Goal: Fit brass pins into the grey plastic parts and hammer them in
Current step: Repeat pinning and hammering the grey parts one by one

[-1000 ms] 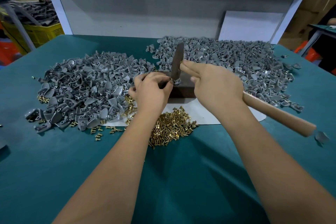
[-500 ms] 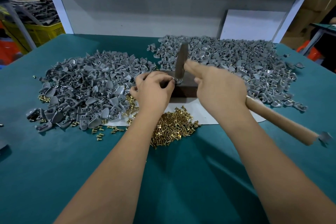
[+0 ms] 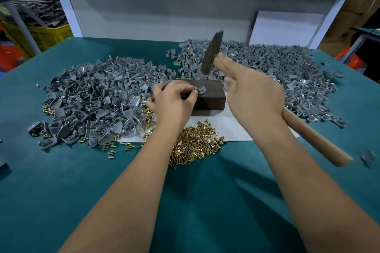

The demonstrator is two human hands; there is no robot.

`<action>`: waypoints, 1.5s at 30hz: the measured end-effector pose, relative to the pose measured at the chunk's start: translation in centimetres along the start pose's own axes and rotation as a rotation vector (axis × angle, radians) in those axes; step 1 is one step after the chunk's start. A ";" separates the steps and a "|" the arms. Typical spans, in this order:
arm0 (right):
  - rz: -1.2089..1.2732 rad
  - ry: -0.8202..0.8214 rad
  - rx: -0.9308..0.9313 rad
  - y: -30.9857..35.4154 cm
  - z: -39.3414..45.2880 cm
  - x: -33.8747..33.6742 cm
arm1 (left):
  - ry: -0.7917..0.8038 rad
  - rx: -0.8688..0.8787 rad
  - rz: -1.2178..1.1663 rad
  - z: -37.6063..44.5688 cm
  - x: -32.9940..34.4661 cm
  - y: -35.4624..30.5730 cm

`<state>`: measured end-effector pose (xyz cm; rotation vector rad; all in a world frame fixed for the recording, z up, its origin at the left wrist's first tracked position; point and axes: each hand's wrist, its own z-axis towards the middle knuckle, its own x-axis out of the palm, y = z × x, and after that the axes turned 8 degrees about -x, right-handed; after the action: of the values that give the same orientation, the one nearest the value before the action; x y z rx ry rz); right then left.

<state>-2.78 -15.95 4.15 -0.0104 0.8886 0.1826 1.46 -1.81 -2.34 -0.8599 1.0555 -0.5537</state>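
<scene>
Grey plastic part [image 3: 201, 90] sits on top of the dark block [image 3: 207, 96], near the block's far edge, with the left hand [image 3: 174, 102] pinching it between curled fingertips. Above the block, the hammer [image 3: 211, 53] hangs with its dark metal head tilted and clear of the part; the right hand [image 3: 255, 92] grips its wooden handle just below the head, fingers wrapped round it, and the handle's free end juts out to the right of the block. Brass pins [image 3: 193, 143] lie heaped just in front of the block, partly on a white sheet [image 3: 232, 127] under it. One pile of grey parts [image 3: 96, 100] spreads to the block's left, and another pile [image 3: 287, 76] lies behind and to its right. All of it rests on the green table [image 3: 61, 191].
</scene>
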 end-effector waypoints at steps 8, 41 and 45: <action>0.004 0.132 -0.026 -0.2 0.1 1.3 | 0.012 -0.004 0.034 0.0 -0.2 -0.1; 0.383 0.033 0.047 0.0 -1.1 6.8 | 0.137 -0.030 -0.058 -0.2 -1.1 -0.6; 0.376 0.011 0.007 -0.2 -1.2 7.4 | 0.139 -0.001 -0.059 -0.2 -1.1 -0.6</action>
<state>0.91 -15.14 -2.36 0.1635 0.8967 0.5299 0.83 -1.38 -1.37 -0.8651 1.1599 -0.6700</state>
